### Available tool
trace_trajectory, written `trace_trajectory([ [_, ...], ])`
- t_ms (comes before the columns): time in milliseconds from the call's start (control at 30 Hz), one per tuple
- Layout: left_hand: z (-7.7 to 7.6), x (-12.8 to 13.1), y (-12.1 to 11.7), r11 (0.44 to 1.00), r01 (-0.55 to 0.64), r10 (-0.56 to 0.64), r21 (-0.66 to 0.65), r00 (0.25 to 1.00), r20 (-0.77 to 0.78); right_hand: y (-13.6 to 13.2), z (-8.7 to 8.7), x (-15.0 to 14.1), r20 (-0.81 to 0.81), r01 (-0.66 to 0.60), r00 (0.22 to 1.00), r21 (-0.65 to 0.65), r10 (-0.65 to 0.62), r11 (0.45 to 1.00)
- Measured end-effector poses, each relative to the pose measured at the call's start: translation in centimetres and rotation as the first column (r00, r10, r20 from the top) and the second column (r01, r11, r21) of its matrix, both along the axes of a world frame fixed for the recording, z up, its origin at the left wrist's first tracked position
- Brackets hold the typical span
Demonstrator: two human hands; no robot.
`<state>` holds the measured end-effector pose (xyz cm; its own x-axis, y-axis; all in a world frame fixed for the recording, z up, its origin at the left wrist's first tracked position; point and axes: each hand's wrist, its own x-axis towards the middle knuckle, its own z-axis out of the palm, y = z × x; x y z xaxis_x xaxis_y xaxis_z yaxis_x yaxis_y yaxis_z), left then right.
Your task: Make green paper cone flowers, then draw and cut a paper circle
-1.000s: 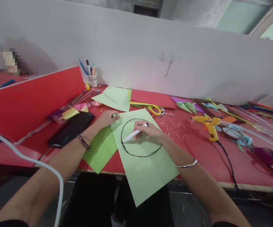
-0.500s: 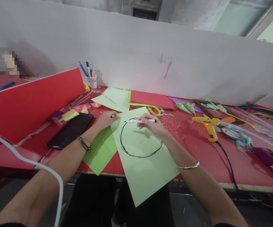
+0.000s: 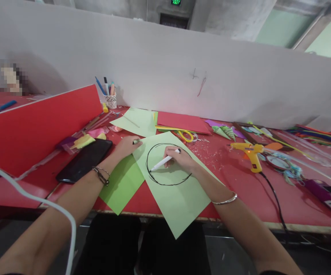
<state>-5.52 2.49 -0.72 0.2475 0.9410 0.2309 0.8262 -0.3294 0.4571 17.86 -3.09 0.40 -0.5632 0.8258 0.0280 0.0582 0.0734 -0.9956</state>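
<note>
A light green sheet (image 3: 179, 202) lies on the red table (image 3: 239, 191) in front of me, with a black circle (image 3: 168, 165) drawn on it. My right hand (image 3: 181, 158) is closed on a white marker (image 3: 163, 162), whose tip touches the left side of the circle. At the sheet's upper left corner rests my left hand (image 3: 128, 145), its fingers closed on a small green-and-black marker cap (image 3: 136, 141). A darker green sheet (image 3: 122, 183) lies under the left edge.
A black phone (image 3: 82, 160) and a leaning red board (image 3: 39, 126) lie left. A pen cup (image 3: 111, 100) stands at the wall. Red and green sheets (image 3: 179, 120) and yellow scissors (image 3: 186, 135) lie behind. A yellow glue gun (image 3: 251, 152) with its cord sits right.
My right hand lifted the marker to the circle's top half a second ago, then brought its tip back down to the circle's left side. The left hand stayed put.
</note>
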Motion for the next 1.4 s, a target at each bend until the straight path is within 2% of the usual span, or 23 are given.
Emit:
trace_trajectory([
  [333,-0.2,-0.1,0.1,1.0,-0.008,0.008,0.0,1.0,0.019,-0.5,0.7,-0.3,0.072,-0.005,0.997,0.05,0.002,0.999],
  [533,-0.1,-0.1,0.1,1.0,-0.012,0.012,-0.015,1.0,0.017,0.0,-0.2,-0.3,-0.029,0.183,0.983,0.031,-0.182,0.983],
  [600,-0.2,-0.1,0.1,1.0,-0.01,0.011,-0.006,1.0,0.025,0.2,-0.3,-0.1,-0.072,0.208,0.976,0.029,-0.205,0.978],
  [800,-0.2,-0.2,0.1,1.0,0.0,0.0,-0.008,0.999,0.033,-0.3,0.3,0.3,-0.008,0.027,1.0,0.048,-0.026,0.999],
  [933,-0.1,-0.1,0.0,1.0,0.01,-0.009,-0.009,1.0,0.016,-0.5,0.5,0.2,0.044,-0.03,0.999,0.063,0.027,0.998],
  [1133,-0.2,-0.1,0.2,1.0,0.008,-0.008,0.007,1.0,0.0,-0.3,0.1,0.0,0.049,-0.018,0.999,0.087,0.014,0.996],
  [1400,0.0,0.0,0.1,1.0,-0.012,0.012,-0.001,1.0,-0.005,0.1,-0.6,-0.4,0.03,0.108,0.994,0.055,-0.11,0.993],
])
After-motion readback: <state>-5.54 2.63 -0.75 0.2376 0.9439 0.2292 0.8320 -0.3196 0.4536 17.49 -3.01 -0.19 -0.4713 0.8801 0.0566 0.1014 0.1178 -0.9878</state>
